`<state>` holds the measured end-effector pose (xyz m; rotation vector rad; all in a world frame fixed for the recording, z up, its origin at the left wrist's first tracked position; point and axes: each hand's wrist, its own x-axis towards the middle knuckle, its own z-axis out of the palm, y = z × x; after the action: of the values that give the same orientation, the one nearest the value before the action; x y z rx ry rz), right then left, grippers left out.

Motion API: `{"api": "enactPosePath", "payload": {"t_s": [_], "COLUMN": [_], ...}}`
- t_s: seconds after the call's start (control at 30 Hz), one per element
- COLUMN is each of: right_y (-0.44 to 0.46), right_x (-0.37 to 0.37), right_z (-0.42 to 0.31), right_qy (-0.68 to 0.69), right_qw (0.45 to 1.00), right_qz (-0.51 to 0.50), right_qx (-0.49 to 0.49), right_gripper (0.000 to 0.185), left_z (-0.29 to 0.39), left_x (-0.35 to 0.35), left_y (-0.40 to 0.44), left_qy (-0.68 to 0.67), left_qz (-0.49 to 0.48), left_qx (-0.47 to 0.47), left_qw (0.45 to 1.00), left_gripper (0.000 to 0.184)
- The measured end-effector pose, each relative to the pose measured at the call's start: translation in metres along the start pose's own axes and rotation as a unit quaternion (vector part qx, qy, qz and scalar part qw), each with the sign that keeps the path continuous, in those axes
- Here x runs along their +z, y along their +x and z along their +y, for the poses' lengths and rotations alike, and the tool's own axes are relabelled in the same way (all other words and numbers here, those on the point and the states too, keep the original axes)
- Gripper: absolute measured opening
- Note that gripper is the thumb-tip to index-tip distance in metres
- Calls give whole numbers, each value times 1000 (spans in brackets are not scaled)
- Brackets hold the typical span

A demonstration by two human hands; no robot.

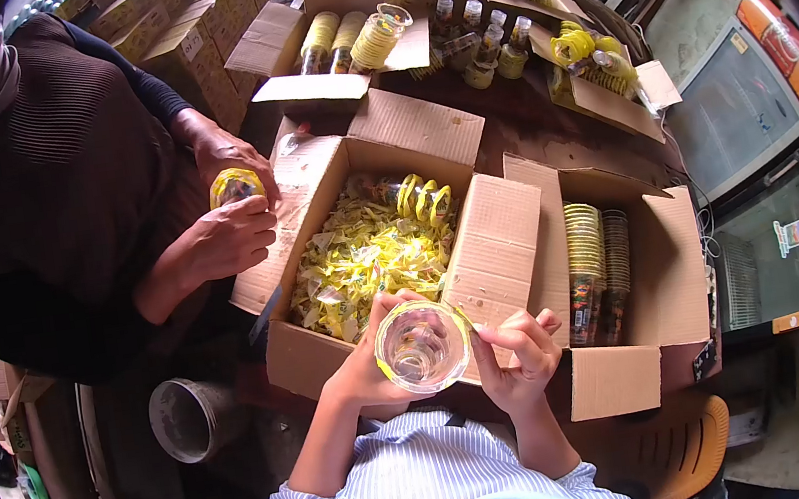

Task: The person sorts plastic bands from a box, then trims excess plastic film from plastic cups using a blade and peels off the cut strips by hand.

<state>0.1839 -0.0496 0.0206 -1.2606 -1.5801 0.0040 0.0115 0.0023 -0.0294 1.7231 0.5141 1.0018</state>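
A co-worker (59, 193) filled the upper left of the frame; an orange-topped display cooler (741, 119) stood at far right. An open cardboard box (499, 236) of yellow plastic scraps (371, 263) occupied the centre, a second box (613, 378) with stacked cups (585, 276) right of it. At lower centre, the left hand (365, 370) clasped a clear plastic cup (423, 347); the right hand (520, 360) had fingertips at its right rim, their grip unclear.
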Motion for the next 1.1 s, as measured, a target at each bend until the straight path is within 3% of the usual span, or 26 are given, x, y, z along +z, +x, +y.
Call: {"api": "enactPosePath", "payload": {"t_s": [0.07, 0.17, 0.27, 0.37, 0.47, 0.57, 0.6, 0.63, 0.83, 0.93, 1.1], "right_y": [0, 2, 5, 5, 4, 5, 5, 3, -1, 3, -2], "right_x": [-1, 0, 3, 5, 7, 9, 9, 10, 13, 9, -1], "right_z": [0, 1, -1, 1, 2, 2, 3, 4, 11, 9, 3], "right_qy": [-15, -50, -85, -82, -91, -119, -127, -135, -117, -92, -74], "right_qw": [1000, 998, 993, 994, 992, 987, 984, 982, 990, 995, 994], "right_qz": [-5, -7, -7, -13, -26, -49, -58, -67, -16, 5, 5], "right_qx": [-14, -45, -80, -78, -83, -99, -106, -113, -74, -46, -75], "right_gripper": [19, 20, 21, 22, 21, 21, 22, 22, 22, 22, 21], "left_z": [-9, 0, 12, 11, 11, 17, 16, 15, 13, 26, 24], "left_x": [3, -5, -7, -7, -10, -15, -16, -16, -16, -12, -13], "left_y": [-10, -8, 2, 2, 1, 4, 6, 5, 2, 8, 9], "left_qy": [30, 78, 121, 30, 61, 8, 55, 49, 64, -100, -58], "left_qz": [32, -39, -42, -16, -21, -21, -81, -78, -75, -24, 3], "left_qx": [-2, -46, -8, -44, -60, -110, -81, -88, -91, -135, -79], "left_qw": [999, 995, 992, 998, 996, 994, 992, 992, 991, 985, 995], "left_gripper": [96, 88, 70, 55, 47, 45, 44, 43, 45, 48, 53]}}
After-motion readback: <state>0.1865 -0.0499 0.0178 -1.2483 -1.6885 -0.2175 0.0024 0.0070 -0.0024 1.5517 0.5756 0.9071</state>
